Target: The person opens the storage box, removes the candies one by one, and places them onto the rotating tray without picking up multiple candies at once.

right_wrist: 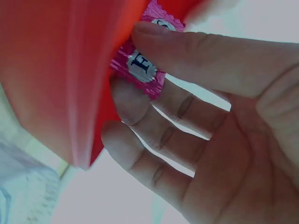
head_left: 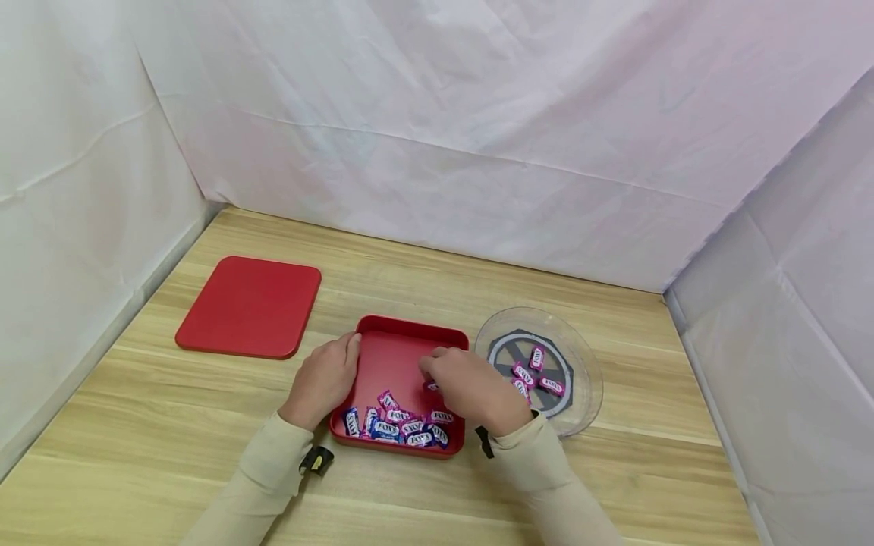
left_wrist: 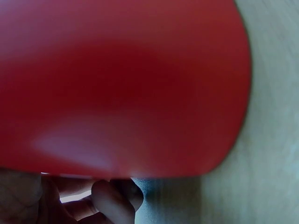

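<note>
My left hand [head_left: 325, 377] grips the left wall of a shallow red tray [head_left: 392, 359], its thumb along the rim. In the left wrist view, fingertips [left_wrist: 114, 200] show at the edge of the red tray wall. My right hand [head_left: 471, 383] is over the tray's right side and pinches a pink wrapped candy [right_wrist: 141, 67] between thumb and fingers; the thumb covers the wrapper's middle. Several pink and blue wrapped candies [head_left: 387, 431] lie heaped along the tray's near side.
Right of the tray stands a round clear plastic dish [head_left: 589, 379], holding several pink candies [head_left: 537, 358] over a dark patterned base. A flat red square lid [head_left: 253, 307] lies on the wooden table [head_left: 655, 462] at the left. White cloth walls [head_left: 437, 182] enclose the back and sides.
</note>
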Available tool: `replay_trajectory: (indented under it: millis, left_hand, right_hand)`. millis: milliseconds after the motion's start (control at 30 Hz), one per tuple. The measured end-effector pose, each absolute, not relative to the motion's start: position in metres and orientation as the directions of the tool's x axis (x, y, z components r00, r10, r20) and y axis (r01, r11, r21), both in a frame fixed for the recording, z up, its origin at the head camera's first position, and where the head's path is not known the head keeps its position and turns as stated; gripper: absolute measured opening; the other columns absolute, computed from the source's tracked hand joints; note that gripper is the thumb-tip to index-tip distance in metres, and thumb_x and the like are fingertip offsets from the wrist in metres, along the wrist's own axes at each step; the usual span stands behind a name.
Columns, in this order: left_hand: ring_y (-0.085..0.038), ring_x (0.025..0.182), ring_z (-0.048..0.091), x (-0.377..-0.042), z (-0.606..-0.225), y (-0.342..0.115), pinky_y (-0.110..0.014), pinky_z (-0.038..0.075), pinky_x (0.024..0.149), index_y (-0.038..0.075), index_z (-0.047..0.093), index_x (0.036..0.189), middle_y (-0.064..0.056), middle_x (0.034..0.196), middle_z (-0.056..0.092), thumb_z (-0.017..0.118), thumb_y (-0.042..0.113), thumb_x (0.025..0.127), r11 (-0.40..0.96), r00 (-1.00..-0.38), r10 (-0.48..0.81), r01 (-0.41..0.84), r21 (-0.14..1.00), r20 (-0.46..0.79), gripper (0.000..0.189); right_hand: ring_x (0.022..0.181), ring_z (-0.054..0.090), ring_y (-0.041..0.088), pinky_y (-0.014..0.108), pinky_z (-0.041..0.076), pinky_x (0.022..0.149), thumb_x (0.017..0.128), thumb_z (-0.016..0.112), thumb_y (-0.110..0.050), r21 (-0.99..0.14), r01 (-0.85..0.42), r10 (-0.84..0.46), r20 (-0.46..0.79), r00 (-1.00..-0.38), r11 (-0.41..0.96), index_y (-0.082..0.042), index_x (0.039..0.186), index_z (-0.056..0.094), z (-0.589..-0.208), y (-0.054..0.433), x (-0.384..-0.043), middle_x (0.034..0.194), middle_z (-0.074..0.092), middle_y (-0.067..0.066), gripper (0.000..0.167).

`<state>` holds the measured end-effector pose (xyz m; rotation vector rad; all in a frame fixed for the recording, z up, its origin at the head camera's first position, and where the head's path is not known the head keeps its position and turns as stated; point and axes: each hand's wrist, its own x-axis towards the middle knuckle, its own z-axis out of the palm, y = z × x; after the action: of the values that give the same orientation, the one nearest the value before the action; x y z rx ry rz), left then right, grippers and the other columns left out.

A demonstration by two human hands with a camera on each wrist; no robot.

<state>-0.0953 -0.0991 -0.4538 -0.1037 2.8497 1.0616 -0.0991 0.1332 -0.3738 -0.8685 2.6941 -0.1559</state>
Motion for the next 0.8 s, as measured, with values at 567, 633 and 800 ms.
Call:
replay_trajectory:
  millis: [567,633,800]
  left_hand:
    - [-0.045,0.122,0.07,-0.095,-0.452,-0.099,-0.065,0.056,0.105,-0.001,0.064,0.143,-0.023,0.13,0.073,0.039,0.031,0.118,0.754,-0.994,-0.026,-0.092,0.651,-0.11,0.048]
    - [-0.045,0.121,0.071,-0.095,-0.452,-0.099,-0.064,0.057,0.105,-0.001,0.064,0.143,-0.023,0.129,0.074,0.04,0.031,0.117,0.753,-0.993,-0.027,-0.094,0.651,-0.112,0.048]
    - [-0.043,0.119,0.071,-0.095,-0.453,-0.099,-0.064,0.057,0.105,-0.001,0.064,0.144,-0.023,0.129,0.074,0.04,0.031,0.118,0.753,-0.992,-0.03,-0.102,0.65,-0.121,0.048]
  right_hand:
    - [0.096,0.069,0.021,0.04,0.063,0.086,0.102,0.065,-0.004,-0.259,-0.416,-0.463,-0.158,-0.872,0.872,-0.01,0.111,0.073,-0.345,0.186,-0.109,0.108,0.071,0.006,0.013]
    - [0.094,0.068,0.021,0.041,0.063,0.085,0.101,0.064,-0.001,-0.263,-0.412,-0.457,-0.138,-0.879,0.872,-0.008,0.109,0.072,-0.342,0.195,-0.111,0.108,0.071,0.007,0.013]
    - [0.088,0.065,0.021,0.041,0.062,0.082,0.097,0.064,0.004,-0.281,-0.406,-0.444,-0.086,-0.892,0.87,-0.004,0.102,0.072,-0.337,0.218,-0.115,0.101,0.068,0.009,0.013]
